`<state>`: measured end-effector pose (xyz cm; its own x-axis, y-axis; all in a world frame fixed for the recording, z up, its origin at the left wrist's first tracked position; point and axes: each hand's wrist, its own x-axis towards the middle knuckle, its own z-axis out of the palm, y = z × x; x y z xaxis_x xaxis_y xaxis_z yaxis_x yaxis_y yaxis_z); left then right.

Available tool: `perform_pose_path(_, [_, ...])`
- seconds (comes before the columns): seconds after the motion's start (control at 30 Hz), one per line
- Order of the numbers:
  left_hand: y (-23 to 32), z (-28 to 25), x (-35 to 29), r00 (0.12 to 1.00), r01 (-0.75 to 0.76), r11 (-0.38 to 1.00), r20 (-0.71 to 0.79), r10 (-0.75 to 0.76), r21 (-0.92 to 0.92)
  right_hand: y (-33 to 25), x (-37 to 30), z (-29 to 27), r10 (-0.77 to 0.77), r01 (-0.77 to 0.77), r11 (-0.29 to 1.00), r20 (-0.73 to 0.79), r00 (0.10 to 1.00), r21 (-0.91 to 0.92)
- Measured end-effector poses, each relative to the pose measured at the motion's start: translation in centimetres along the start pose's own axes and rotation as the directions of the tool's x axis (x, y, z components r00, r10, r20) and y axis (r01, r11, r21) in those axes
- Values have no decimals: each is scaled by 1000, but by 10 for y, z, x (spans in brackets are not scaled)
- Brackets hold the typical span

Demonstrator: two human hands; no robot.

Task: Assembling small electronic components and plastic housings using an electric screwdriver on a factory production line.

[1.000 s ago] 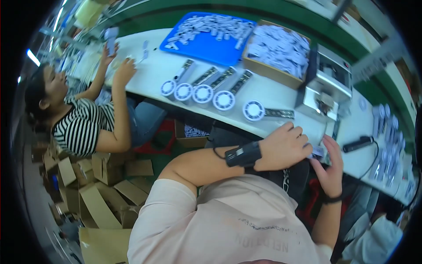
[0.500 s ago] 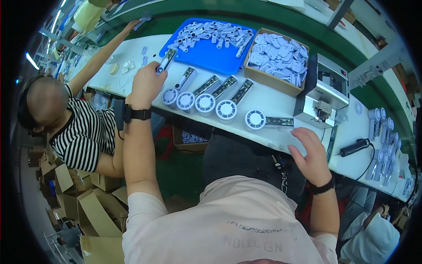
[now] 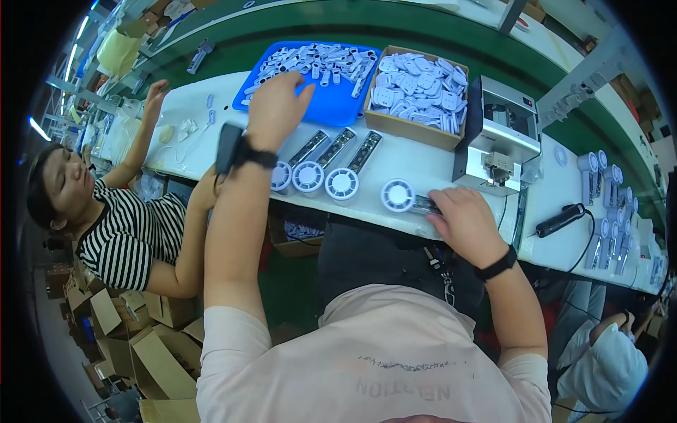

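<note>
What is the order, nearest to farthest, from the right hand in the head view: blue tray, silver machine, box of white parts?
1. Silver machine, just beyond the right hand
2. Box of white parts, left of the machine
3. Blue tray, left of the box

On the table (image 3: 430, 166), fans (image 3: 398, 195) lie before the carton (image 3: 409, 131), between tray (image 3: 338, 106) and machine (image 3: 497, 141).

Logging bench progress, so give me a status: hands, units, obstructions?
Left hand over near edge of blue tray, grasp unclear. Right hand at end of crosswise round-headed unit, partly hiding it. No obstruction visible there.
</note>
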<state>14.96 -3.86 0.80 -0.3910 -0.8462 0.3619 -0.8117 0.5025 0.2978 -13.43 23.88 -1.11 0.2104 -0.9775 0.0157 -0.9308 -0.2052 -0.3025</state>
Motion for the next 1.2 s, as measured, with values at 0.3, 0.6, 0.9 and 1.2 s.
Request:
perform_pose_path(0.3, [-67,109,78,976,-14,963,214,-46,269,41,-65,-6,197,-186,969,-49,979,165])
perform_pose_path(0.6, [111,-12,-85,909,283,517,397,123,-808,13,-76,-38,55,86,963,-501,864,254])
perform_pose_path(0.9, [192,28,-182,526,847,-196,724,445,-495,10,-93,-21,-73,257,909,-479,875,329])
perform_pose_path(1.2, [191,31,-154,842,-477,750,6,539,-458,60,-77,-27,-6,78,978,-344,939,195])
